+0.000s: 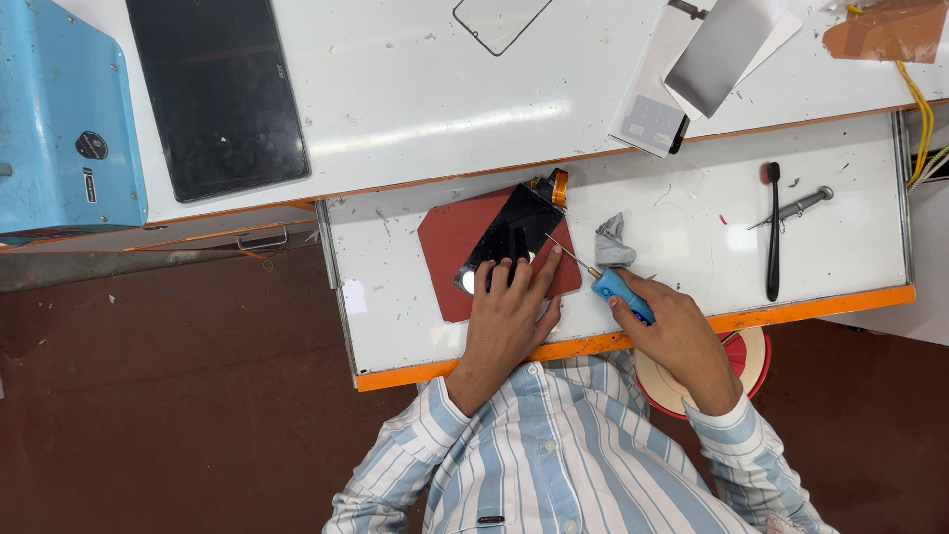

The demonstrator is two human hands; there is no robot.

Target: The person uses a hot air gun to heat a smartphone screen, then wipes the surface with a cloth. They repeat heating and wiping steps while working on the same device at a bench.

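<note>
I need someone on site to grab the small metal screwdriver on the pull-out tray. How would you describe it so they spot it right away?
Start at the white pull-out tray with the orange front edge, and go to its right end, away from both hands. There a long black brush-like tool lies upright, and the metal screwdriver lies tilted just to its right. It is the only all-silver tool there, shorter than the black one.

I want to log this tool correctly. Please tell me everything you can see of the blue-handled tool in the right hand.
The tool has a thick light-blue handle, plastic by its look, and a thin metal shaft ending in a fine tip. The right hand grips the handle, hiding its rear end. It lies at a low slant, pointing up-left, and its tip meets the edge of the black screen on the red mat, just above the left hand.
</note>
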